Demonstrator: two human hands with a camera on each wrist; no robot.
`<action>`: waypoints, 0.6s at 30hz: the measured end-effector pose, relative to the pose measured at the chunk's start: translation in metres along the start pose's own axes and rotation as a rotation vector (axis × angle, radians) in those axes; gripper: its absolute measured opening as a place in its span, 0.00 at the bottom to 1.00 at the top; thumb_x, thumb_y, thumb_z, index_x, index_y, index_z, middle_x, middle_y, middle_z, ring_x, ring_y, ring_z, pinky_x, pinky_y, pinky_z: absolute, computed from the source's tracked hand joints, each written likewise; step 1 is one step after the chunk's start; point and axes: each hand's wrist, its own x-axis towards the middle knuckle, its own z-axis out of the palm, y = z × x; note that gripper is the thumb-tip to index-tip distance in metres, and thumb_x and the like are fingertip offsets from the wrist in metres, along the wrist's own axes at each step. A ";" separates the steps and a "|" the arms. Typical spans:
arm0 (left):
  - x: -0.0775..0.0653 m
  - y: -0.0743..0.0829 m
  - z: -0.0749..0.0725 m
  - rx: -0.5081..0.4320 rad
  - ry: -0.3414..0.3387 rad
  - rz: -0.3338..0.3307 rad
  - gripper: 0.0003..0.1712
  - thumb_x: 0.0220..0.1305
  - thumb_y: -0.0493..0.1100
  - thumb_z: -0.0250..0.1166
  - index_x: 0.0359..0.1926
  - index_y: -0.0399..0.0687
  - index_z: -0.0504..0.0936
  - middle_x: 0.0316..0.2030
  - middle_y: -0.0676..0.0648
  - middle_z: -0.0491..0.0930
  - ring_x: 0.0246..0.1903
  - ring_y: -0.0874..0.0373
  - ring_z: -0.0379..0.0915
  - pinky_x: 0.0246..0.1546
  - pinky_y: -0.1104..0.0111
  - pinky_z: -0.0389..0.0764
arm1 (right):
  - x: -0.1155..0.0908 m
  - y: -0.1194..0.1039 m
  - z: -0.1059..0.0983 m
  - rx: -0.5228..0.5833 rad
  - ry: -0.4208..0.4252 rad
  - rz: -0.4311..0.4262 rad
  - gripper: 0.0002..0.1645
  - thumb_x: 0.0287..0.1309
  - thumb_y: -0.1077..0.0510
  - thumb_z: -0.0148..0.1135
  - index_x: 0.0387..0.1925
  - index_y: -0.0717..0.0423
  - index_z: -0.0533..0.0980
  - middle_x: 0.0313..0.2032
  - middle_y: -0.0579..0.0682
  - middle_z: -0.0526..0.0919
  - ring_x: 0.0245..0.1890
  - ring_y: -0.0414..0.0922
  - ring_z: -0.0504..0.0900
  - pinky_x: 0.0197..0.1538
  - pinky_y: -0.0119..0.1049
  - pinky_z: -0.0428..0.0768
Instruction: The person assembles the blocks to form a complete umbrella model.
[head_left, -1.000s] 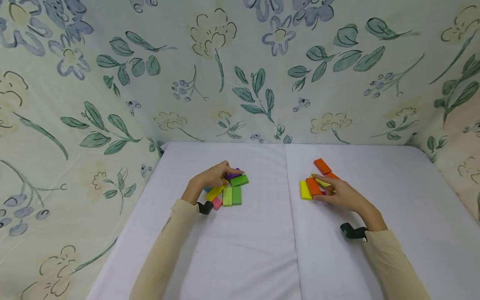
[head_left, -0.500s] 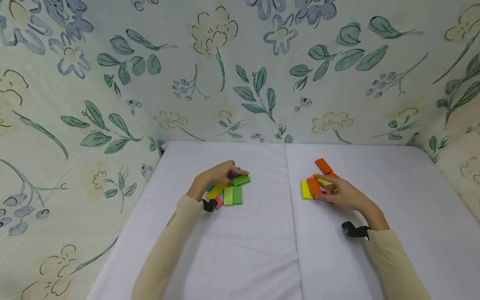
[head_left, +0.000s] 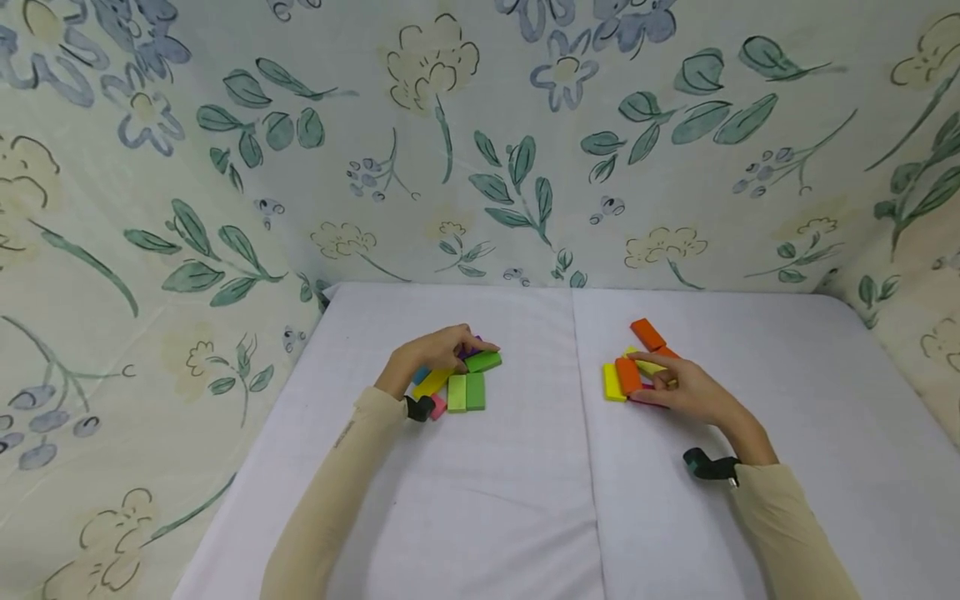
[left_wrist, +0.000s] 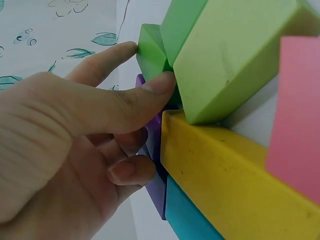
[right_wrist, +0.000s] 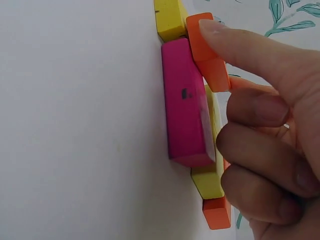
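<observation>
My left hand (head_left: 435, 348) bends over the left cluster of blocks. Its thumb and index finger pinch a green block (head_left: 484, 362) by its two ends. Right behind that lies a purple block (left_wrist: 156, 137), partly hidden by the fingers. Nearer stand a light green block (head_left: 457, 393) and another green block (head_left: 476, 392), side by side. At the right cluster, my right hand (head_left: 690, 392) holds an orange block (head_left: 627, 377) between thumb and index finger, the other fingers curled in. This block sits against a yellow block (head_left: 613, 382) and a magenta block (right_wrist: 182, 100).
Yellow (head_left: 432, 382), blue (left_wrist: 190, 215) and pink (head_left: 438, 407) blocks lie by the left wrist. Beyond the right hand are a pale yellow block (right_wrist: 207, 182) and another orange block (head_left: 647, 333). A white cloth (head_left: 510, 500) covers the table; patterned fabric (head_left: 525, 167) hangs behind.
My left hand has shifted slightly right, its fingers still on the green block. The right hand stays at the orange block, which has tilted or shifted only a little.
</observation>
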 end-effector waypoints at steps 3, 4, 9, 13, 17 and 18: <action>0.002 -0.001 -0.001 0.014 0.001 0.008 0.34 0.67 0.30 0.67 0.69 0.63 0.78 0.46 0.44 0.70 0.47 0.52 0.64 0.47 0.66 0.68 | 0.000 -0.001 0.001 0.001 0.013 0.002 0.42 0.58 0.45 0.77 0.69 0.56 0.72 0.26 0.48 0.69 0.25 0.38 0.70 0.27 0.32 0.64; 0.002 0.000 -0.001 0.019 0.005 0.014 0.34 0.67 0.31 0.68 0.69 0.62 0.78 0.46 0.44 0.70 0.47 0.52 0.64 0.48 0.66 0.69 | 0.001 -0.001 0.001 0.002 0.019 0.001 0.42 0.58 0.45 0.77 0.69 0.56 0.73 0.25 0.48 0.69 0.24 0.38 0.70 0.27 0.32 0.64; 0.004 0.000 -0.001 0.032 0.048 0.026 0.32 0.64 0.38 0.74 0.68 0.60 0.80 0.48 0.44 0.72 0.49 0.52 0.66 0.53 0.64 0.72 | 0.002 0.000 0.004 -0.007 0.039 -0.002 0.41 0.57 0.45 0.77 0.68 0.55 0.73 0.25 0.47 0.68 0.24 0.38 0.69 0.26 0.32 0.63; 0.003 0.000 0.001 0.023 0.078 0.010 0.33 0.61 0.41 0.76 0.68 0.58 0.81 0.46 0.45 0.71 0.48 0.52 0.66 0.52 0.63 0.72 | 0.003 0.000 0.006 -0.017 0.048 -0.002 0.43 0.57 0.46 0.77 0.70 0.54 0.72 0.25 0.47 0.68 0.23 0.38 0.68 0.26 0.32 0.63; 0.003 -0.002 0.003 0.004 0.077 0.007 0.35 0.62 0.42 0.76 0.70 0.58 0.78 0.45 0.45 0.70 0.47 0.52 0.65 0.50 0.65 0.70 | 0.003 0.001 0.007 -0.018 0.053 0.001 0.43 0.57 0.46 0.77 0.70 0.54 0.72 0.25 0.47 0.68 0.23 0.39 0.68 0.26 0.33 0.63; 0.003 -0.003 0.004 -0.001 0.075 0.009 0.35 0.63 0.42 0.76 0.70 0.58 0.78 0.45 0.45 0.70 0.47 0.52 0.65 0.50 0.65 0.70 | 0.003 0.001 0.008 -0.016 0.054 0.000 0.42 0.57 0.46 0.77 0.70 0.54 0.73 0.25 0.47 0.68 0.23 0.39 0.68 0.26 0.33 0.63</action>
